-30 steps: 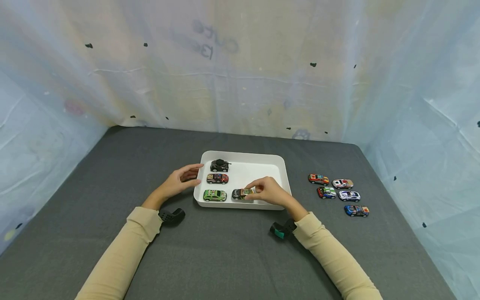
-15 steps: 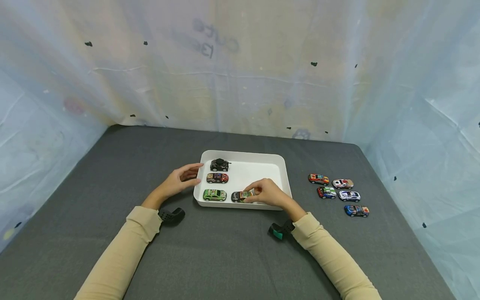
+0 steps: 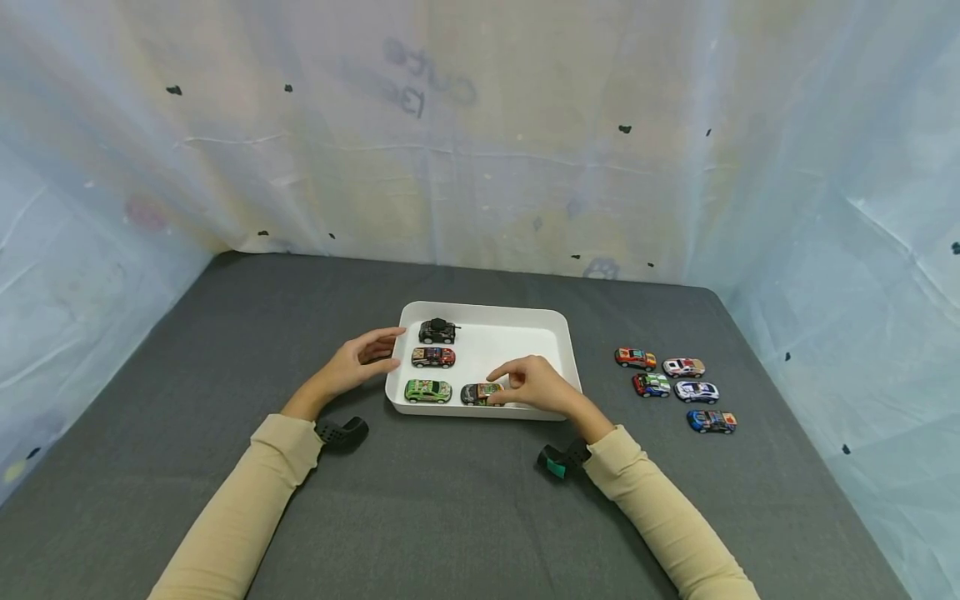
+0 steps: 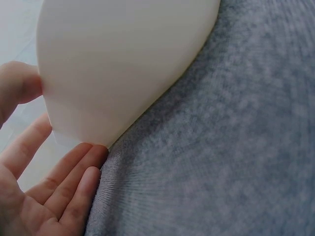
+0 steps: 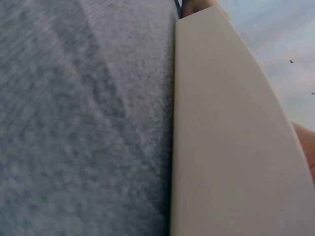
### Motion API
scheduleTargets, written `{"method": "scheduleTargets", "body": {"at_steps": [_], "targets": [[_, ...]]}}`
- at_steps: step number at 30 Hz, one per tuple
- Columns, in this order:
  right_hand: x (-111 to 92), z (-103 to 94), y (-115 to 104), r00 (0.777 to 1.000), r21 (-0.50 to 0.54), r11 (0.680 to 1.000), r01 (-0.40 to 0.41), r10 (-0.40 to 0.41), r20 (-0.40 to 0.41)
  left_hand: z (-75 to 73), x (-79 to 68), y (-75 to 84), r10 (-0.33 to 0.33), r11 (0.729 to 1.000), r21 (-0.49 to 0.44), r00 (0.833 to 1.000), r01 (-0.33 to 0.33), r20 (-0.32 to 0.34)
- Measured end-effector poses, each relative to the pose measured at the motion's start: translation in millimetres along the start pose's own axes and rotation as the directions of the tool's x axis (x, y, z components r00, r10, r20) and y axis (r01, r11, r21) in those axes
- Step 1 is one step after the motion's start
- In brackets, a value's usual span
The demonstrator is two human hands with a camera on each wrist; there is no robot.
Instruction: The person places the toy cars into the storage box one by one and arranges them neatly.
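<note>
Inside the white tray, the right hand curls thumb and finger round 1 dark car, beside the green car; the left hand, apart, rests relaxed fingers against the tray's left end.

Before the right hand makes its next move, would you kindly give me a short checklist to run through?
1. Left hand touching the tray: ok.
2. Dark car apart from the green car: ok, a gap shows.
3. Right hand clear of the dark car: not ok, its fingers are around one end.
4. Dark car's wheels all down: cannot tell, partly covered.
5. Bare space left in the tray: ok.
</note>
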State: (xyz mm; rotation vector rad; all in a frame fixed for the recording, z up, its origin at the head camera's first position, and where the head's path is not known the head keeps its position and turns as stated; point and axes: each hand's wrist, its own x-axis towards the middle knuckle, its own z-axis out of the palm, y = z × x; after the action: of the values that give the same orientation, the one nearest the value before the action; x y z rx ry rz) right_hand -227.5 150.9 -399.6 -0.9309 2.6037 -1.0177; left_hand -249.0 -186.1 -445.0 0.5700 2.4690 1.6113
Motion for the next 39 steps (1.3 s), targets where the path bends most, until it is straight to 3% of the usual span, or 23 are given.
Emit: {"method": "scheduleTargets", "body": {"at_steps": [15, 22, 30, 39], "targets": [[-17, -22.1, -9, 0.997, 0.076, 0.997, -0.011, 0.017, -0.073, -2.1, -0.9, -1.1, 0.009, 1.000, -0.007, 1.000, -0.009, 0.006], [-28, -37.0, -1, 0.992, 0.129, 0.990, -0.046, 0.061, -0.112, -1.7, -1.3, 0.1, 0.015, 1.000, -0.010, 1.000, -0.015, 0.004], [-45, -51.4, 6, 0.991, 0.149, 0.989, -0.010, 0.030, -0.128, 1.2, -0.1, 0.5, 0.025, 1.000, -0.013, 1.000, -0.024, 0.004], [-60, -68.2, 15, 0.983, 0.150, 0.988, -0.022, 0.048, -0.175, -1.6, 0.4, 0.3, 0.021, 1.000, -0.002, 1.000, -0.021, 0.002]]}}
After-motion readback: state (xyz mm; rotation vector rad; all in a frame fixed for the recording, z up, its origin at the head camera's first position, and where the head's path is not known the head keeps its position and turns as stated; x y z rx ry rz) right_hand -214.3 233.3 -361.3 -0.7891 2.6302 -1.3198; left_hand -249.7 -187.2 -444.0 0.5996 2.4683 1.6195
